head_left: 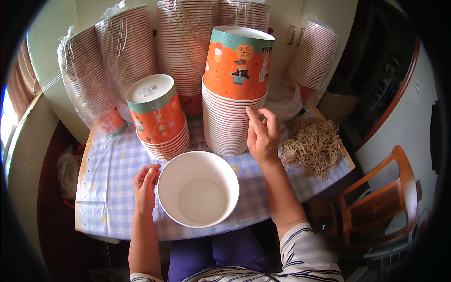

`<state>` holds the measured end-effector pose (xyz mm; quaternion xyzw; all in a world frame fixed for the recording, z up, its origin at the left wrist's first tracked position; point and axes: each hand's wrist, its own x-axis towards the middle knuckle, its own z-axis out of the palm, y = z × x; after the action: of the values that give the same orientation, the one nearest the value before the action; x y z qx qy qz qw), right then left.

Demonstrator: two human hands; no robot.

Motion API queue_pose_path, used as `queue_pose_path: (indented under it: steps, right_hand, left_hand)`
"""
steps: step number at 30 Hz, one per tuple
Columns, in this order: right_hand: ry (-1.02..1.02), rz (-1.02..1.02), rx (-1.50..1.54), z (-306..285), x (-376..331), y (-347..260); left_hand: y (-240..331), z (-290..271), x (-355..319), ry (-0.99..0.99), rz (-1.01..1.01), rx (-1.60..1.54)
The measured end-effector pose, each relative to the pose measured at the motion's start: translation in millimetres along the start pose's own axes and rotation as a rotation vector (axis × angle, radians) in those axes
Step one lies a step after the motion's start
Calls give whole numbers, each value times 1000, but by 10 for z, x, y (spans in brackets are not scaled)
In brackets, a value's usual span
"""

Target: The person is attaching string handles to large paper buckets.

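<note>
A white paper bucket (199,164) stands upright near the table's front edge, its open mouth facing me. My left hand (146,184) is at its left rim, thumb and fingers drawn together; what they hold, if anything, is hidden. My right hand (263,135) is raised at the right side of a tall stack of upside-down paper buckets (229,117). Its thumb and bent index finger are apart, with nothing seen between them. Orange and green with cartoon figures, the stack's top bucket (239,63) shows its base upward. Left of it stands a shorter matching stack (157,113).
Tall bagged bucket stacks (124,51) line the wall behind, with another bagged stack (314,54) at the far right. A tangled heap of beige rubber bands (314,146) lies on the checked tablecloth (112,188). A wooden chair (380,202) stands right of the table.
</note>
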<state>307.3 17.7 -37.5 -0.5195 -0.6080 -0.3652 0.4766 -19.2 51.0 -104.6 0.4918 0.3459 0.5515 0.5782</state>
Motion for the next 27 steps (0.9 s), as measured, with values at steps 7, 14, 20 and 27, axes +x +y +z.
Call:
queue_pose_path:
  steps: [7,14,20,27]
  right_hand:
    - [-11,1,-11,11,-8,-6]
    - [15,-32,28,-11,-28,27]
    - [7,-60,-11,1,-30,39]
    - [17,-44,34,15,-38,49]
  left_hand:
    - [-17,-22,-14,-20,12,25]
    - [25,5,-36,-13,32,67]
    - [14,16,-38,-15,39,82]
    - [7,11,-34,-16,34,67]
